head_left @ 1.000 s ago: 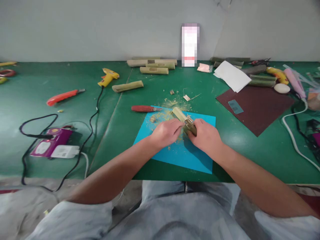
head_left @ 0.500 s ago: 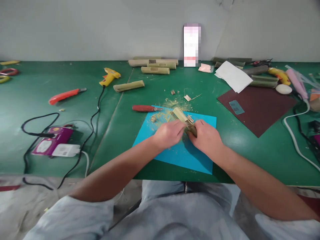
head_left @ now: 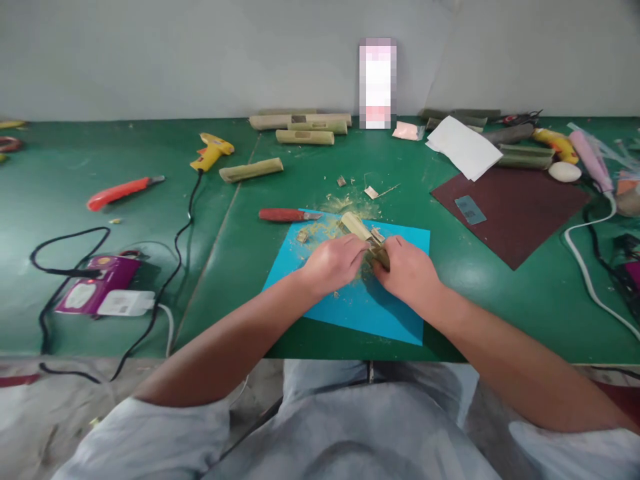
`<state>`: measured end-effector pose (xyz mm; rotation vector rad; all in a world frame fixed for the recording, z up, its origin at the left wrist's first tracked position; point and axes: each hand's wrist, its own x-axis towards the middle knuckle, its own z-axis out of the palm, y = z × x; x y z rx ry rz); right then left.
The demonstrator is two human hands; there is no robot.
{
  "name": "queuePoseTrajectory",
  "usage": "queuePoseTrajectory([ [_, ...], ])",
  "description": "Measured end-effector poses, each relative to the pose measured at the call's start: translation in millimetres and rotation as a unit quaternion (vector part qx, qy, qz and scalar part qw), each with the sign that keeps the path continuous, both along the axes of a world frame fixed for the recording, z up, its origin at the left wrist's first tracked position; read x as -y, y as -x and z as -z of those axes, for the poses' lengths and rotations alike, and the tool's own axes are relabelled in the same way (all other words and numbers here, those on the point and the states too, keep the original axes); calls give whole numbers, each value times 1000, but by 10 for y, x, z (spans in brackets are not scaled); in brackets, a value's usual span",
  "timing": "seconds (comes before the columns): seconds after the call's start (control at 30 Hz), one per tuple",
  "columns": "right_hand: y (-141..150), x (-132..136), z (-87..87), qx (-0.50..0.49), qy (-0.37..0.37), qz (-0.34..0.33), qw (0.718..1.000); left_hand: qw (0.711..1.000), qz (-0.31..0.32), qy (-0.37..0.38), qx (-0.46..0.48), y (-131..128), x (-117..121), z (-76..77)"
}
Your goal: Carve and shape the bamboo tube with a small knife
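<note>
A short bamboo tube point(head_left: 355, 227) with a cut-out in its side lies slantwise over a blue sheet point(head_left: 395, 320). My right hand point(head_left: 407, 267) is wrapped round the tube's near end. At the cut-out, my left hand point(head_left: 335, 263) has its fingers pinched together; whatever they hold is hidden or too small to name. Pale shavings point(head_left: 320, 233) and a small bamboo chip point(head_left: 302, 236) lie left of the tube. A red-handled knife point(head_left: 283, 215) rests at the sheet's far left corner, its blade pointing right.
Left stand a yellow glue gun point(head_left: 213, 153), a red utility knife point(head_left: 123, 193) and a purple power strip point(head_left: 100, 283) with cables. Bamboo pieces point(head_left: 305, 137) line the wall near a phone point(head_left: 378, 83). On the right are brown sandpaper point(head_left: 510, 227) and white paper point(head_left: 465, 150).
My left fingers have shifted slightly at the cut-out while my right hand keeps its hold on the bamboo tube. The whole view sways a little; other things stay in place.
</note>
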<state>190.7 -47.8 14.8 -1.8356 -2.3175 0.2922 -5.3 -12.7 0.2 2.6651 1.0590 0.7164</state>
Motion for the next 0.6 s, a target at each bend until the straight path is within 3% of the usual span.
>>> queuePoseTrajectory([
  [0.6, -2, -5, 0, -11, 6, 3, 1000, 1000, 1, -8, -15, -24, -26, -19],
])
